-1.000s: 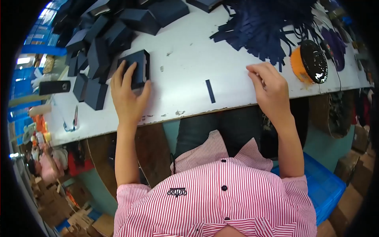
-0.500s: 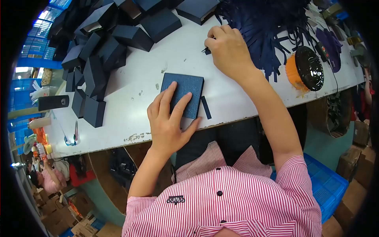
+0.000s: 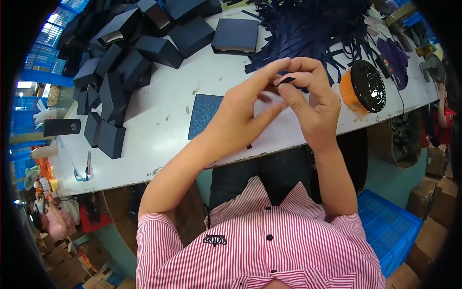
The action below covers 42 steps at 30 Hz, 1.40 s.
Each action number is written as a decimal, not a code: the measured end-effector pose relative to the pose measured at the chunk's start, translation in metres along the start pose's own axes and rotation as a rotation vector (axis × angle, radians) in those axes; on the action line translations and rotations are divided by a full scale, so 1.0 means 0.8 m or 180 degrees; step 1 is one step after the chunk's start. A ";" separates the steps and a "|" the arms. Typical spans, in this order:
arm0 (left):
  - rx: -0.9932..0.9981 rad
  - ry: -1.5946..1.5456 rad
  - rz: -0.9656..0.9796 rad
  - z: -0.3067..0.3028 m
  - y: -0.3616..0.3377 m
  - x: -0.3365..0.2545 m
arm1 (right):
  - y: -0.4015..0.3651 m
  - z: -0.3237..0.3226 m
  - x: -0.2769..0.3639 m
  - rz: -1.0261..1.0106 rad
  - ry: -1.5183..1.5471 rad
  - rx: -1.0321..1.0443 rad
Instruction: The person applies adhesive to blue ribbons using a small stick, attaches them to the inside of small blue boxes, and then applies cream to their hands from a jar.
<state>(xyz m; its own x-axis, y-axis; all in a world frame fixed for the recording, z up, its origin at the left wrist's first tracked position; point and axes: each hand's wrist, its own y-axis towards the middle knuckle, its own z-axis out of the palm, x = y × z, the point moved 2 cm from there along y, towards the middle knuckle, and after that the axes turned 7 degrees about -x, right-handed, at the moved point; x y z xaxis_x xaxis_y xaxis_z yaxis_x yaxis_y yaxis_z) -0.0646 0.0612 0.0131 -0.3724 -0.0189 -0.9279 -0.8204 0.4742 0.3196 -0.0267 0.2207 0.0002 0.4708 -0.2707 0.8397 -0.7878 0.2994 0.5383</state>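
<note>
a long white table point(image 3: 159, 135) runs across the view, scuffed and spotted along its near edge. at its far left lies a big loose pile of dark blue boxes point(image 3: 120, 62), some upright and some tipped on their sides. at the far right of the table a heap of navy strips point(image 3: 313, 24) spreads out in a tangle. beside that heap sits a round orange thing with a glossy black top point(image 3: 363, 86). one closed dark box point(image 3: 236, 36) lies flat between the pile and the heap. nearer the person a flat blue square point(image 3: 204, 115) with a fine textured face lies on the table, its right part hidden behind the left hand.

both hands are raised above the table's near edge, meeting in front of the camera. the left hand point(image 3: 245, 108) has its forefinger stretched out straight and its thumb spread away below it, so the two stand apart in a v. the forefinger tip lies against the right fingertips. whether it touches the strip is unclear. the right hand point(image 3: 315, 101) curls its fingers over and closes thumb and fingertips together on a small dark strip point(image 3: 287, 80).

that strip is short, narrow and near black-navy, like those in the heap. it looks slightly bent, and only a small piece shows between the fingertips, held in the air well above the table.
</note>
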 end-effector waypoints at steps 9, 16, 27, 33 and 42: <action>0.0500 0.2095 0.0961 -0.036 0.073 0.077 | -0.002 -0.031 0.053 0.0528 0.2854 0.0058; 0.0611 0.2124 0.0827 -0.032 0.072 0.044 | -0.042 -0.107 0.080 0.1377 0.2788 -0.0274; 0.1563 0.2441 -0.0186 -0.085 -0.019 -0.007 | -0.082 -0.208 0.020 0.2184 0.0301 -0.1629; 0.1610 0.3125 -0.0225 -0.065 -0.036 -0.002 | -0.068 -0.221 0.011 0.1879 -0.0659 -0.1498; 0.0604 0.2960 0.0287 -0.031 -0.030 -0.027 | -0.057 -0.221 0.003 0.1636 -0.0634 -0.1738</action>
<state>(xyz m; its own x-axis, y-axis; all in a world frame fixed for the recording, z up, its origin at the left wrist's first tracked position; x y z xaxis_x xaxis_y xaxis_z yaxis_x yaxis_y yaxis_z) -0.0479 0.0283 0.0305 -0.6938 -0.6290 -0.3506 -0.7181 0.6415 0.2701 0.0810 0.3679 -0.0094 -0.0218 -0.1196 0.9926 -0.5562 0.8264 0.0874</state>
